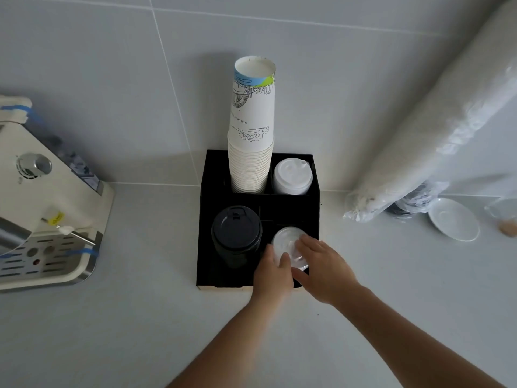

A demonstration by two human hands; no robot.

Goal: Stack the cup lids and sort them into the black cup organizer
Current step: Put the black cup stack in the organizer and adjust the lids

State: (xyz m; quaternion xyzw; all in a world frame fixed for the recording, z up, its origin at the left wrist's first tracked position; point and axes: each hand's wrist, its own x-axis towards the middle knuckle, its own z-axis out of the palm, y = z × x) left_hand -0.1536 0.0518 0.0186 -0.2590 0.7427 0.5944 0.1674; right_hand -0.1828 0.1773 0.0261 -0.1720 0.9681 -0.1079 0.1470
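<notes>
The black cup organizer [314,208] stands on the counter against the tiled wall. A stack of clear lids [285,242] sits in its front right compartment. My left hand [272,271] grips the stack's near left side, and my right hand [326,264] holds its right side with fingers on top. A stack of black lids [236,233] fills the front left compartment. White lids [292,176] stand in the back right compartment, and a tall stack of paper cups [251,141] rises from the back middle.
An espresso machine [42,208] with a steam wand stands at the left. At the right, long plastic-wrapped sleeves [436,119] lean against the wall above a white saucer [454,219]. A glass [503,217] sits at the right edge.
</notes>
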